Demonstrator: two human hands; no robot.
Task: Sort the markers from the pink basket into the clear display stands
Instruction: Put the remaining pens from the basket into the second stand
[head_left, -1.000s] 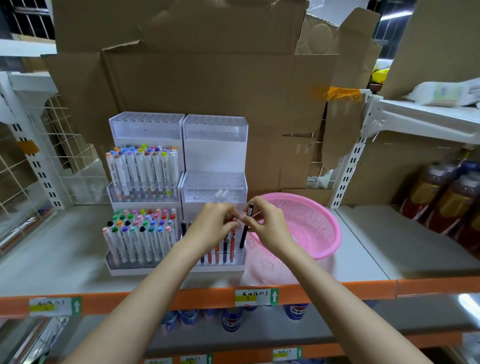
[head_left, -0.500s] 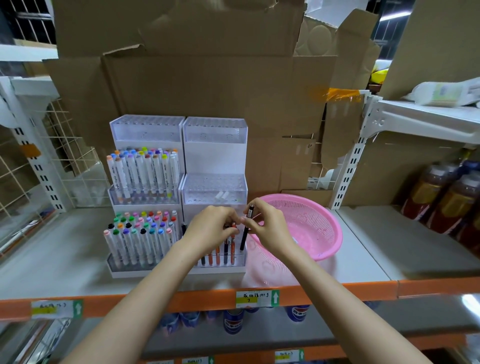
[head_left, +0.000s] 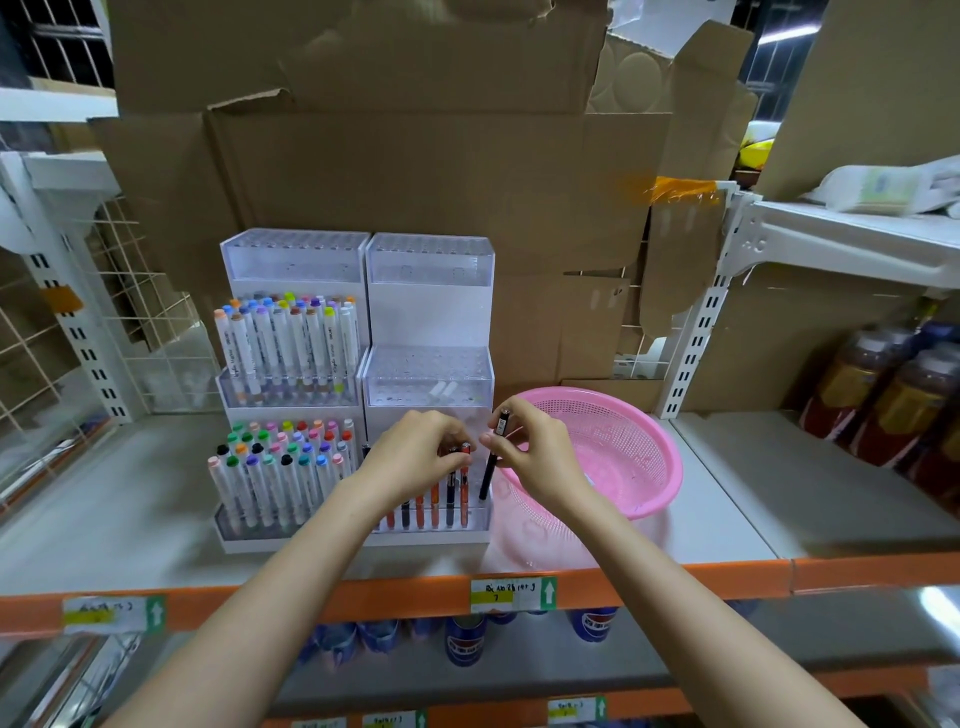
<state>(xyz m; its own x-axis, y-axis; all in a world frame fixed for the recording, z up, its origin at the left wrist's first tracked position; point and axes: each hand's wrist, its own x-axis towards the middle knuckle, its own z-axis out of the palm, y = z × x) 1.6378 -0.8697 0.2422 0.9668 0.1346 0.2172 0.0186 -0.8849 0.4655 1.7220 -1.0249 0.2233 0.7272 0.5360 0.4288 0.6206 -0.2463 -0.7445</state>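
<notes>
Two clear tiered display stands sit side by side on the shelf. The left stand (head_left: 291, 387) is packed with white markers with coloured caps. The right stand (head_left: 428, 374) has several orange and black pens in its bottom row. My left hand (head_left: 415, 449) pinches the top of an orange pen (head_left: 464, 486) standing in that row. My right hand (head_left: 535, 449) holds a black pen (head_left: 491, 470) upright at the stand's right front corner. The pink basket (head_left: 639, 457) lies tilted just right of the stand, behind my right hand.
Flattened cardboard (head_left: 415, 171) stands behind the stands. Brown bottles (head_left: 893, 395) fill the shelf at the right. A white wire grid (head_left: 119, 291) stands at the left. The orange shelf edge (head_left: 363, 592) runs in front, with cans (head_left: 465, 639) below.
Both hands have stayed almost in place over the right stand's bottom row; the black pen remains upright in my right hand.
</notes>
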